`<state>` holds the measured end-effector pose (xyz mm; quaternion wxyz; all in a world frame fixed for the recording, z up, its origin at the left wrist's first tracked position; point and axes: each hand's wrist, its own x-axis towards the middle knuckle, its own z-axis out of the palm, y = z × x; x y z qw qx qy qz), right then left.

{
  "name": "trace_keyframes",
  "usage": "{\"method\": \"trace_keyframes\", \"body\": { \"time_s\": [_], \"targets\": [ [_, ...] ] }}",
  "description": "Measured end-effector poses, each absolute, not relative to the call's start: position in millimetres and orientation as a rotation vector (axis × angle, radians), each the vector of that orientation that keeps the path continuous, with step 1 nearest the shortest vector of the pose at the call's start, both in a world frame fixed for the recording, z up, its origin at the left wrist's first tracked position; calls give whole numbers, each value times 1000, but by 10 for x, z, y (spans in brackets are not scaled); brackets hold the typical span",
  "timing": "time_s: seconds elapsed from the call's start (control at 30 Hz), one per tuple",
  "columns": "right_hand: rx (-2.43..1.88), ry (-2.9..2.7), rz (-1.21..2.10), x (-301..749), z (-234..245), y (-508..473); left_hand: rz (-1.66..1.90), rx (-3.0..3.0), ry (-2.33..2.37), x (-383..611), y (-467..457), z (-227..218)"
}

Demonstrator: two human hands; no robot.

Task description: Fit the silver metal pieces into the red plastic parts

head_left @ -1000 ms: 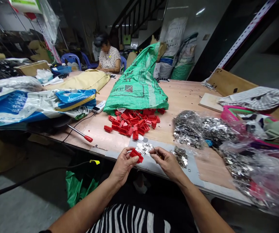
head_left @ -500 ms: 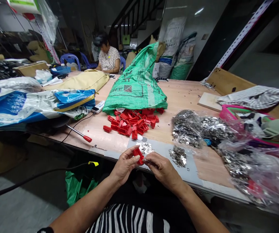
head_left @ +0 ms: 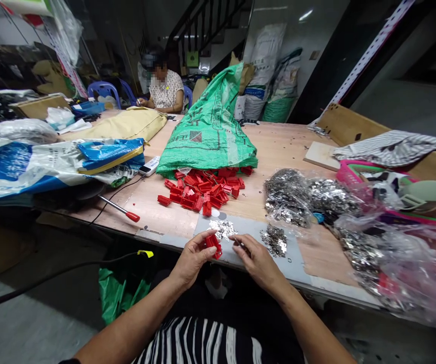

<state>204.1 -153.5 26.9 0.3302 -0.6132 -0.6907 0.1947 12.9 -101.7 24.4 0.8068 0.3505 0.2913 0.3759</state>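
Note:
My left hand (head_left: 194,256) pinches a red plastic housing (head_left: 213,246) between thumb and fingers, just over the table's front edge. To its right, my right hand (head_left: 256,258) is closed with fingertips pressed together on something thin and dark, too small to make out. A short gap separates it from the red housing. Behind my hands lies a small heap of shiny flat metal pieces (head_left: 222,229) on a grey sheet (head_left: 246,228). A second, darker heap of metal pieces (head_left: 274,239) sits right of my right hand. Farther back, several red housings (head_left: 199,189) are piled up.
A green woven sack (head_left: 208,134) stands behind the red pile. Plastic bags of metal pieces (head_left: 288,194) and a pink basket (head_left: 349,174) are at right. At left are a red-tipped lever (head_left: 131,216) and a blue-white sack (head_left: 47,164). Another person (head_left: 167,91) sits across the table.
My right hand has moved slightly away from the red housing, opening a gap between them. The left hand keeps its hold on the housing. The whole view has shifted a little.

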Motion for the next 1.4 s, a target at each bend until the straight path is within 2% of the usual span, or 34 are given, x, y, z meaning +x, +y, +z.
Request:
{"method": "trace_keyframes", "body": {
  "time_s": [0.17,0.37,0.63,0.93,1.4],
  "targets": [
    [-1965,-1833,188,2231,124,-1519,841,809,667,130,-989,133],
    [-2243,-1826,129,2184,255,-1474,887,934,672,139,-950,21],
    [-1764,-1854,491,1837,425,-1420,910,1000,699,97,-892,-36],
    [-1444,-1990,563,1762,286,-1376,899,883,675,73,-890,58],
    [-1326,-2002,603,1789,365,-1462,811,821,618,71,-938,220]
  ]
}}
